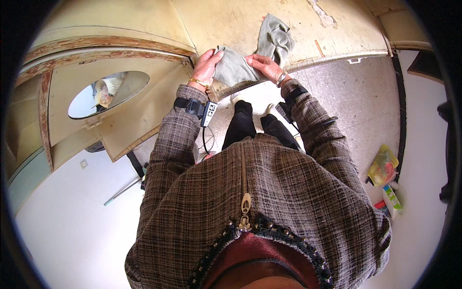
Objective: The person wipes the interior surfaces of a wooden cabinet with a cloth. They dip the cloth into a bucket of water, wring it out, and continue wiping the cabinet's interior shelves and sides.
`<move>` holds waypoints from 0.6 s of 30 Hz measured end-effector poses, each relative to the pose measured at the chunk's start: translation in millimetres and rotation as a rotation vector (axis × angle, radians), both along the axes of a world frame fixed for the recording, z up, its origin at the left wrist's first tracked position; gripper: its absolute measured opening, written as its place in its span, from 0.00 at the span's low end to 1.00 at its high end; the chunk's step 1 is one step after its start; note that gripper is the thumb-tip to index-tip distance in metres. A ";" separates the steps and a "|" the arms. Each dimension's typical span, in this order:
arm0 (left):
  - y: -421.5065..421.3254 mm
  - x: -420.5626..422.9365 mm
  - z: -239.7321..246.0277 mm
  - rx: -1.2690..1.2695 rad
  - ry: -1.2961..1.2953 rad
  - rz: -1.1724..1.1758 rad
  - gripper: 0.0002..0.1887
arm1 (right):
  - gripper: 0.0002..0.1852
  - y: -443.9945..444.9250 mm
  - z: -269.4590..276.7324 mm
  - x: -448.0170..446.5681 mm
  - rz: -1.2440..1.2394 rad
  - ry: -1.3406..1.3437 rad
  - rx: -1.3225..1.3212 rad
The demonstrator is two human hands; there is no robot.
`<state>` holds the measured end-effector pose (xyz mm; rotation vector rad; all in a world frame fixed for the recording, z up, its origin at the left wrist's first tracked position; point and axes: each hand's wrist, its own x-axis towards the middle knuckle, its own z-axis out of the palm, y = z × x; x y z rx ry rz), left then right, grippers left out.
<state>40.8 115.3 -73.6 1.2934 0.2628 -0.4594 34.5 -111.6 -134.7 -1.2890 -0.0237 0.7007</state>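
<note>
My left hand pinches the left edge of a light grey cloth between thumb and fingers. My right hand grips the same cloth on its right side, so it spreads between both hands above the front edge of a worn cream wooden surface. Just past my right hand lies a second piece of grey fabric, crumpled on that surface. My right hand hides where the two pieces come close, and I cannot tell whether they are joined.
A ribbed edging strip runs along the surface's front. To the left is a cabinet door with an oval mirror. A yellowish plastic bag and a green-and-white package are on the right, by the wall.
</note>
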 end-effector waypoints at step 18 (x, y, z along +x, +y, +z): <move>45.2 5.2 83.4 0.051 -0.264 0.306 0.13 | 0.14 -31.9 69.8 44.9 -0.161 -0.738 -0.628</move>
